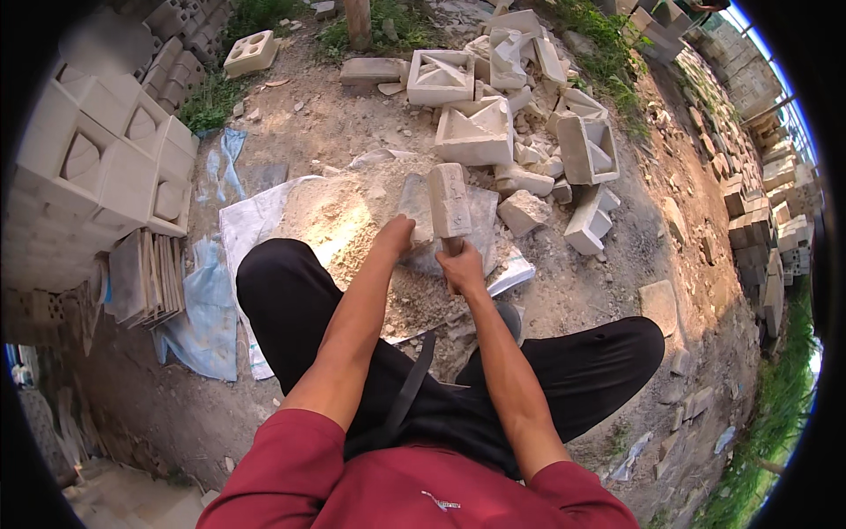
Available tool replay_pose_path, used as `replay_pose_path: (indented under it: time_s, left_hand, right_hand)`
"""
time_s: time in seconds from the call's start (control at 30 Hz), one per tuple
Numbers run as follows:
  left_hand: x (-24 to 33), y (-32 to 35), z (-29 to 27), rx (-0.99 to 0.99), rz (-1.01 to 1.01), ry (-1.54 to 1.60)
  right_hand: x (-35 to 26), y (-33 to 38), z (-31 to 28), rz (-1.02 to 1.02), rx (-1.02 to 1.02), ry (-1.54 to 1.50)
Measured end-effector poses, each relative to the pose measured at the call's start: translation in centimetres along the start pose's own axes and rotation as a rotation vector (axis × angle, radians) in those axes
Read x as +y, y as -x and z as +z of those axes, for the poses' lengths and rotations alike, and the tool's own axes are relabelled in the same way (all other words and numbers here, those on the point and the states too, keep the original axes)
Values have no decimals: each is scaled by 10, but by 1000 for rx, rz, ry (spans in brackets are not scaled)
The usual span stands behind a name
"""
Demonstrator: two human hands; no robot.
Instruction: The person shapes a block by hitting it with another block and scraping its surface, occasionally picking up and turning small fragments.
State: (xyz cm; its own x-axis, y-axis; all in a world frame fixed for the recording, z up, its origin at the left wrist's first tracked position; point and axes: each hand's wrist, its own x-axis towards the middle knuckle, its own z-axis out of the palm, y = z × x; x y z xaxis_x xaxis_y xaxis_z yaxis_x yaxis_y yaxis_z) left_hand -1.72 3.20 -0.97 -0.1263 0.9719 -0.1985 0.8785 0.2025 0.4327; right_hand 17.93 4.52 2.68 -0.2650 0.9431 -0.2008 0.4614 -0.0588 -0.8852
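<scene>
- Dusty ground (pixel 295 123) spreads across my view, pale blocks (pixel 115 172) stacked at the left, broken blocks (pixel 480 137) at the upper centre.
- My right hand (pixel 461 267) is wrapped round the handle of a mallet (pixel 450 201) at the frame's centre.
- My left hand (pixel 398 234) is beside a grey slab (pixel 413 196); I cannot tell whether it pinches anything.
- Sandy rubble (pixel 339 216) covers a white sheet (pixel 251 227), left of centre.

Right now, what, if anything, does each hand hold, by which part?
Right hand: a dusty mallet, by the handle just below its head. Left hand: at a grey slab; whether it is held cannot be told.
</scene>
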Motion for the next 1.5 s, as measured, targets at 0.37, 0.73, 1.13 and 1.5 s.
replay_pose_path:
  time_s: [0.37,0.73,1.13,1.5]
  left_hand:
    - [4,-2,-2,-72,-84,36]
    - [12,-5,-11,-88,-152,67]
    - [2,-13,0,-88,-140,70]
    - [11,-9,-8,-94,-193,222]
  right_hand:
    - [-13,3,-1,90,-50,200]
    - [-10,6,-4,139,-112,312]
    - [-1,7,-3,182,-133,302]
    - [1,10,1,42,-21,433]
